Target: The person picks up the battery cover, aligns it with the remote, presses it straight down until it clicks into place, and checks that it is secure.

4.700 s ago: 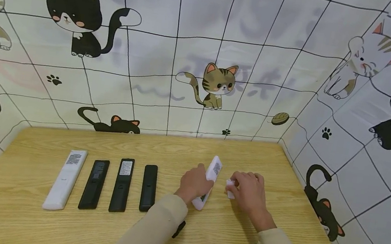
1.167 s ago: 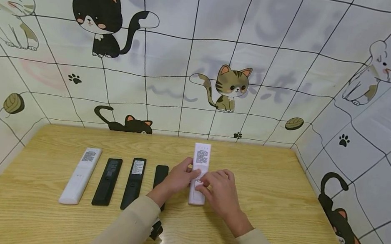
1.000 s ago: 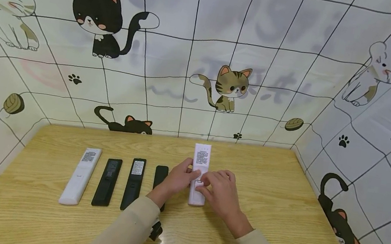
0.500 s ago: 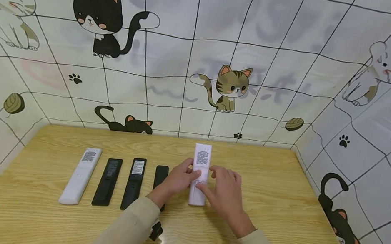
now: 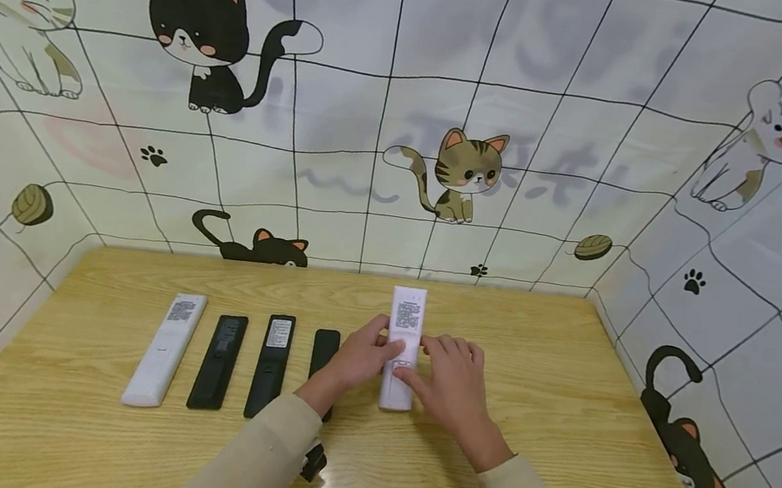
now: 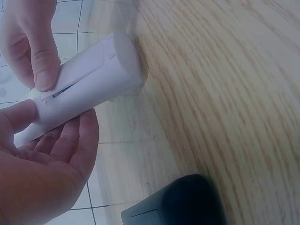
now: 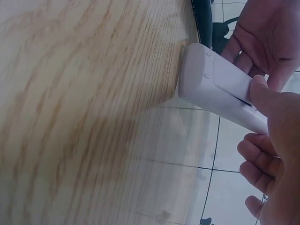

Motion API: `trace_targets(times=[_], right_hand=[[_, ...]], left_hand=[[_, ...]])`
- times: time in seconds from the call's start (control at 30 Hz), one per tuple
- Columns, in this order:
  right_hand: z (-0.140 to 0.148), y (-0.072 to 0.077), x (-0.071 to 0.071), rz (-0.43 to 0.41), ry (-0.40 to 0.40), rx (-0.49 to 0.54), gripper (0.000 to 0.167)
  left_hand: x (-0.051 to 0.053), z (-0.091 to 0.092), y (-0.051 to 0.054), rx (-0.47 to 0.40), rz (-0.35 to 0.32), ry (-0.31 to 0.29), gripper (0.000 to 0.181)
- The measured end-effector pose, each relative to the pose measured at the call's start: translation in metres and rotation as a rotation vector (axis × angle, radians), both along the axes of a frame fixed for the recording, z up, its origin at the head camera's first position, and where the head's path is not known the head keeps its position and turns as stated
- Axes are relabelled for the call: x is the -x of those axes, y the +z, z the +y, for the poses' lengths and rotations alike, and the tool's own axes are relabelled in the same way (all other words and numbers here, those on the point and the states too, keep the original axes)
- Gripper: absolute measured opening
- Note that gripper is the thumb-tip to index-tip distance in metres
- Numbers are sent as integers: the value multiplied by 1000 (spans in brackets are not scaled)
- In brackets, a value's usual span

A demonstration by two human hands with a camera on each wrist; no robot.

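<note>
My left hand [image 5: 357, 355] grips a white remote control [image 5: 408, 311] by its left side, thumb on the back face. The remote stands out over the table, back side up, with a printed label near its far end. My right hand [image 5: 454, 380] lays its thumb on the battery cover [image 6: 82, 68], its other fingers bent by the remote's right side. In the left wrist view, a dark slit shows along the edge of the cover, which sits slightly raised at the thumb's end. The right wrist view shows the same gap beside the thumb [image 7: 262, 96]. The battery compartment's inside is hidden.
Left of my hands, a row of remotes lies on the wooden table [image 5: 559, 438]: a white one [image 5: 163, 349], a black one [image 5: 217, 361], a black one with a white label [image 5: 269, 369], and a black one [image 5: 326, 344] partly behind my left hand. Cat-printed cloth walls [image 5: 349, 120] surround the table.
The small white cover, earlier held apart in my right hand, is now on the remote's back. The remote has turned straight. My right fingers have shifted from the cover to its right side.
</note>
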State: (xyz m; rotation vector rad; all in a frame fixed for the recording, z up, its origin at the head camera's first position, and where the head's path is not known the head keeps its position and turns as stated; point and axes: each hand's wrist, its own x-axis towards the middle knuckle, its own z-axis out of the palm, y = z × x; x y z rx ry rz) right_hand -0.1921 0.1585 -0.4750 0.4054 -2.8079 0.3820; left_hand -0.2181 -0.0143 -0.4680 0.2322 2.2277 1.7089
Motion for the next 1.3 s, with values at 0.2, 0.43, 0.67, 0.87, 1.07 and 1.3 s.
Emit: trace_targets(times=[0.2,0.43,0.67,0.87,1.07,1.3], right_hand=[[-3,-2,1,-24,-13,21,50],[-6,-4,3,-57,-20,44,48],[-6,-5,4,-64,2,36,48],[-7,-4,4,-61,17,7,49],[-7,-4,2,-21,24,-7,50],[-4,-4,1,-22,11,-63,50]], left_hand=[[-1,0,-1,17,4,11,37],[-3,0,0,32,2,28,36],[-4,-1,0,51,8,34,36],[-4,-2,3,65,18,25,34],[-6,-2,4,76,25,26,35],[-7,-2,6,59,19,33,34]])
